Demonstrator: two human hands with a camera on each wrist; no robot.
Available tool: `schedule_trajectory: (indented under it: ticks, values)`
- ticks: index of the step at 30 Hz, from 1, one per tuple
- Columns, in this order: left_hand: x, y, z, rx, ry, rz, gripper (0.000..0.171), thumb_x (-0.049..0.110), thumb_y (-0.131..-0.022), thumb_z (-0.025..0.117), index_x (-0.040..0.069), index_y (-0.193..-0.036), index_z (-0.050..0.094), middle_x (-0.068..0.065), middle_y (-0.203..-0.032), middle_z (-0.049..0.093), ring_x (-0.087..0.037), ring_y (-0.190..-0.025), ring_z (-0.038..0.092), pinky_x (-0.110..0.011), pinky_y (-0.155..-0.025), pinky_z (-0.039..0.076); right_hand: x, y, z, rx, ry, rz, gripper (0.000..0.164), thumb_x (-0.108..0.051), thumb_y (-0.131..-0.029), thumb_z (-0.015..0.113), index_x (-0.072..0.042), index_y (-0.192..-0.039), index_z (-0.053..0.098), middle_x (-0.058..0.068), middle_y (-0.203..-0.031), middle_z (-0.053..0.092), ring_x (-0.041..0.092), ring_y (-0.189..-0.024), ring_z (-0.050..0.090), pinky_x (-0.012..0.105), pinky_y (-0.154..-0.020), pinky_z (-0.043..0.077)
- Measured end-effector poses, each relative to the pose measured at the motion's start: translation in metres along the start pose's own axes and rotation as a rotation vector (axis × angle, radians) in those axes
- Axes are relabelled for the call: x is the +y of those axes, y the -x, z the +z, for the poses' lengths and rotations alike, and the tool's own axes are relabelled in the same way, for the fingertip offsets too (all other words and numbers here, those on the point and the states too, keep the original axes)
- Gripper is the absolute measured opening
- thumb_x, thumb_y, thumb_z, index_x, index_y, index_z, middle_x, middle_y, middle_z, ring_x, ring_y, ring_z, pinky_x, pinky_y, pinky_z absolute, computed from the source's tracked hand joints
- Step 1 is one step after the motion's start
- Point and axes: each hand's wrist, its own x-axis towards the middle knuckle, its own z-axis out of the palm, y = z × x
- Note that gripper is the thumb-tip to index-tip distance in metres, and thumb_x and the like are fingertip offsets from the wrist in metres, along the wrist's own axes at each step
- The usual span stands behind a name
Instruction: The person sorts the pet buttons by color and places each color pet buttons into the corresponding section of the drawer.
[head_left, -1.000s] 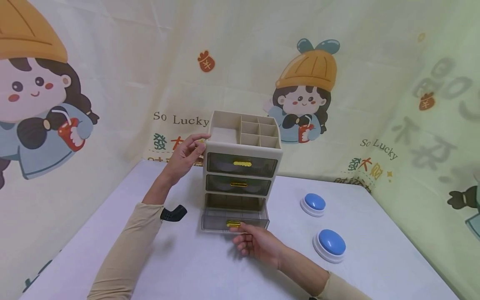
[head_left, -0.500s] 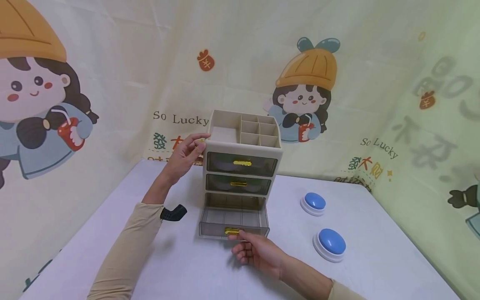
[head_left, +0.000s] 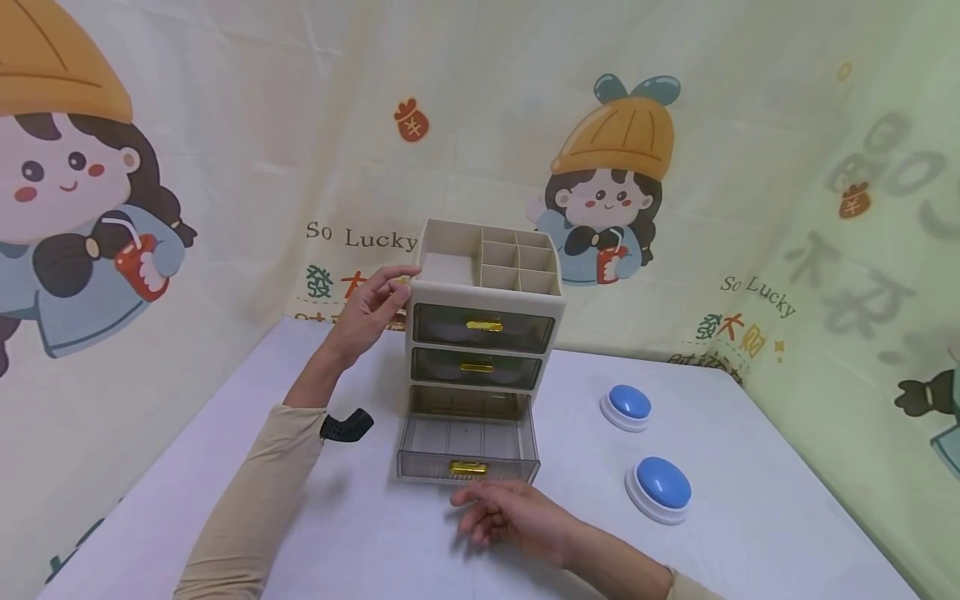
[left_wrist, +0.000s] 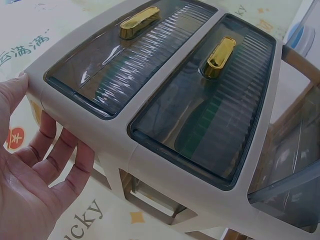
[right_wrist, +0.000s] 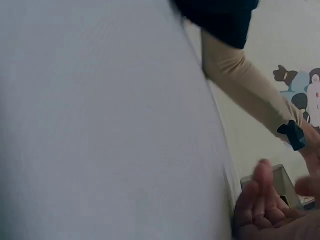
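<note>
A beige desktop drawer organizer [head_left: 486, 293] stands on the table, with two smoky drawers shut. Its clear bottom drawer [head_left: 467, 437] is pulled out and looks bare inside; a gold handle [head_left: 468, 468] marks its front. My left hand [head_left: 367, 317] holds the organizer's upper left corner; the left wrist view shows the thumb at the edge and bent fingers [left_wrist: 75, 167] against the side. Just in front of the bottom drawer, my right hand [head_left: 517, 521] hovers with loosely bent fingers and nothing in them. The right wrist view shows those fingers [right_wrist: 263, 176] blurred.
Two blue push buttons on white bases, a farther one [head_left: 628, 405] and a nearer one [head_left: 662, 487], sit right of the organizer. Open compartments [head_left: 517, 260] form its top. A printed cloth [head_left: 480, 108] hangs behind the white table [head_left: 360, 533].
The bottom drawer has slid farther out toward me. My right hand has let go of its handle and drawn slightly back and down. My left hand has stayed at the corner.
</note>
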Motion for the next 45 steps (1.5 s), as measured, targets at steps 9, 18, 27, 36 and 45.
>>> schedule_trajectory:
  ticks: [9, 18, 27, 36, 45]
  values:
    - [0.000, 0.001, 0.001, 0.001, 0.004, 0.011, 0.037, 0.018, -0.107, 0.055, 0.015, -0.144, 0.055, -0.006, -0.107, 0.060, -0.019, -0.106, 0.063, -0.028, -0.085, 0.057, -0.012, 0.015, -0.008, 0.011, 0.699, -0.315, 0.027, -0.031, -0.107, 0.056, -0.011, -0.116, 0.072, 0.000, -0.088, 0.073, 0.001, -0.075, 0.062, 0.020, -0.069, 0.052]
    - [0.001, 0.001, 0.001, 0.004, 0.011, 0.011, 0.036, 0.017, -0.107, 0.055, 0.017, -0.144, 0.055, -0.006, -0.104, 0.058, -0.019, -0.104, 0.063, -0.026, -0.084, 0.057, -0.013, 0.032, -0.019, 0.073, 0.834, -0.418, 0.024, -0.030, -0.105, 0.060, -0.012, -0.110, 0.074, -0.004, -0.083, 0.071, -0.004, -0.073, 0.058, 0.020, -0.066, 0.053]
    - [-0.001, 0.001, 0.000, 0.011, 0.001, -0.005, 0.037, 0.020, -0.107, 0.056, 0.016, -0.144, 0.055, -0.007, -0.105, 0.059, -0.021, -0.106, 0.062, -0.026, -0.085, 0.057, -0.008, 0.049, -0.041, 0.115, 0.856, -0.449, 0.019, -0.026, -0.105, 0.059, -0.014, -0.109, 0.073, -0.005, -0.083, 0.071, -0.002, -0.073, 0.058, 0.021, -0.065, 0.052]
    - [-0.002, 0.000, 0.000, 0.013, 0.004, -0.005, 0.036, 0.019, -0.107, 0.055, 0.019, -0.143, 0.056, -0.007, -0.106, 0.060, -0.022, -0.107, 0.062, -0.026, -0.084, 0.057, -0.002, 0.069, -0.066, 0.226, 0.884, -0.387, 0.018, -0.027, -0.105, 0.060, -0.015, -0.108, 0.073, -0.007, -0.082, 0.071, -0.001, -0.071, 0.058, 0.022, -0.063, 0.051]
    - [-0.003, -0.001, 0.000, 0.012, -0.002, -0.014, 0.037, 0.021, -0.107, 0.056, 0.023, -0.144, 0.057, -0.008, -0.108, 0.059, -0.023, -0.110, 0.061, -0.026, -0.087, 0.056, 0.001, 0.090, -0.087, 0.333, 0.864, -0.306, 0.019, -0.024, -0.104, 0.061, -0.011, -0.113, 0.073, -0.007, -0.087, 0.071, 0.002, -0.074, 0.060, 0.023, -0.063, 0.050]
